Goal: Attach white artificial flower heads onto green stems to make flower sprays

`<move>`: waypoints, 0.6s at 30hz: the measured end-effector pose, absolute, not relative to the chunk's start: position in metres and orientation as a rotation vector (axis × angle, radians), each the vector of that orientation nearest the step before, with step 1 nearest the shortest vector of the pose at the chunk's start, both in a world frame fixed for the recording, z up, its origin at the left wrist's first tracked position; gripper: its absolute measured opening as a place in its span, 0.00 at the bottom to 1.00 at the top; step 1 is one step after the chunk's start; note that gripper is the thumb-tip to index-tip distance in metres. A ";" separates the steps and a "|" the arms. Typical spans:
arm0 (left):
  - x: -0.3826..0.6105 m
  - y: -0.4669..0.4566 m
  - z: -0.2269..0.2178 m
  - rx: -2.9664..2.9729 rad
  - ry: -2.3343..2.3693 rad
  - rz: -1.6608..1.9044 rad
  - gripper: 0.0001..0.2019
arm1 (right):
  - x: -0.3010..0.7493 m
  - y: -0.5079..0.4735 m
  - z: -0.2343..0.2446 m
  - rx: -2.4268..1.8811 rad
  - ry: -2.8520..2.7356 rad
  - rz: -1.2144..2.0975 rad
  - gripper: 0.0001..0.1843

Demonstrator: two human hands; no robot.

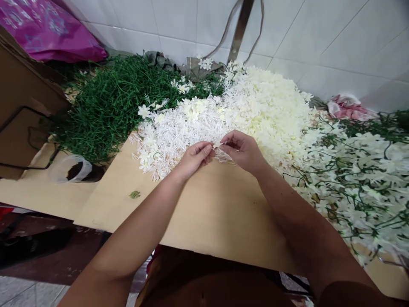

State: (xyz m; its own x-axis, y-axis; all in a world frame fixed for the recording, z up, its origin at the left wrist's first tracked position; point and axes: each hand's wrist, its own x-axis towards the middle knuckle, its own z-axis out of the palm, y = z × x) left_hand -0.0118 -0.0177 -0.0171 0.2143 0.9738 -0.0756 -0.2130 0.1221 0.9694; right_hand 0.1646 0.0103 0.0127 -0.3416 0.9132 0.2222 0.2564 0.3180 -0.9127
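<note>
My left hand [194,157] and my right hand [243,150] meet at the near edge of a heap of white plastic stamen pieces [179,128]. Both pinch one small white flower piece [219,145] between thumbs and fingertips, fingers closed. Behind the hands lies a large mound of cream artificial flower petals [271,106]. Everything rests on a light wooden board [207,209].
A pile of green plastic stems [111,102] lies at the back left. Assembled white flowers on green stems [361,170] cover the right side. A clear plastic cup [72,168] lies on its side at left. A purple bag [47,30] and white tiled wall stand behind.
</note>
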 end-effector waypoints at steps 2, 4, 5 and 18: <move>-0.012 -0.018 -0.017 1.058 0.939 1.085 0.24 | 0.164 -0.001 0.005 -1.052 -1.780 1.078 0.05; -0.011 -0.017 -0.017 1.080 0.956 1.069 0.23 | 0.164 -0.008 0.000 -1.049 -1.760 1.111 0.05; -0.011 -0.017 -0.017 1.093 0.971 1.063 0.22 | 0.165 -0.010 -0.002 -1.046 -1.750 1.125 0.06; -0.005 -0.019 -0.028 1.430 1.258 1.054 0.05 | 0.175 -0.009 -0.002 -0.960 -1.232 1.520 0.20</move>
State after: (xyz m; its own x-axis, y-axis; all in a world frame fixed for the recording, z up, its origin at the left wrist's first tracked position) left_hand -0.0047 -0.0188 -0.0282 0.1081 0.9938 0.0246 0.1979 -0.0458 0.9792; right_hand 0.1751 -0.0094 -0.0023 -0.2669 0.9635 -0.0192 -0.1812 -0.0698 -0.9810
